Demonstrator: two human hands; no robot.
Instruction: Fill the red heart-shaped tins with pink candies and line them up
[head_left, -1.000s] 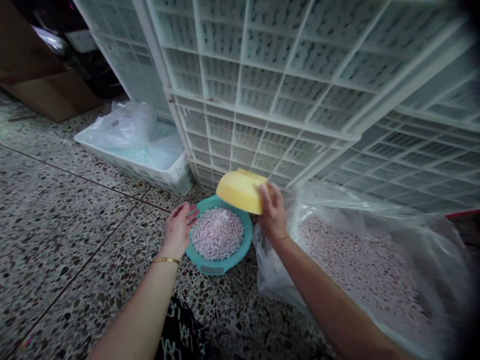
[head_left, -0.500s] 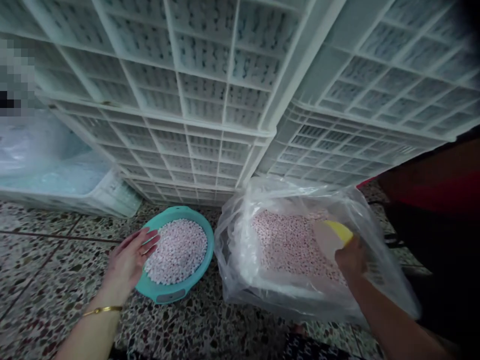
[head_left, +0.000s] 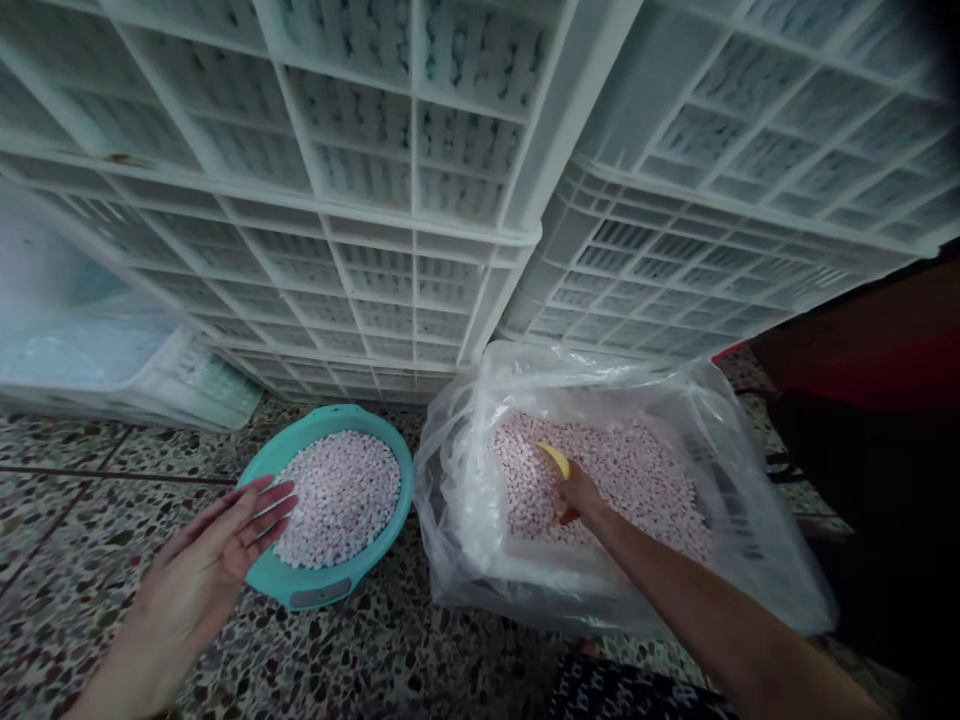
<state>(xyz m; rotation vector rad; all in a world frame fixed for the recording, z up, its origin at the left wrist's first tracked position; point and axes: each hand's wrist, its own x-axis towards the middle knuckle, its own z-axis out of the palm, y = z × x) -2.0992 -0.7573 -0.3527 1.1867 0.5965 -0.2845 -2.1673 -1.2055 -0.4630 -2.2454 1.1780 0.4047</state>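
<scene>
My left hand (head_left: 217, 550) is open, its fingers spread over the left rim of a round teal basin (head_left: 405, 470). Small pale pink-white pieces (head_left: 341, 500), like pellets, fill much of that basin. To its right lies a clear plastic bag (head_left: 469, 510), opened wide and lining a crate, with a bed of similar pink pieces (head_left: 645, 470) inside. My right hand (head_left: 581, 493) is closed on a yellow scoop (head_left: 555, 459), which is pushed into the pieces at the bag's left-middle part. Most of the scoop is hidden by the pieces and my fingers.
Tall stacked white plastic crates (head_left: 337, 200) rise right behind the basin and bag. Another white crate (head_left: 202, 380) with clear plastic inside stands at the left. The floor (head_left: 375, 650) is speckled stone tile. A dark shape and a red surface (head_left: 885, 390) are at the right.
My right hand has moved left across the bag, and the scoop has gone from the right side down into the pieces. My left hand has shifted slightly left and down, still open.
</scene>
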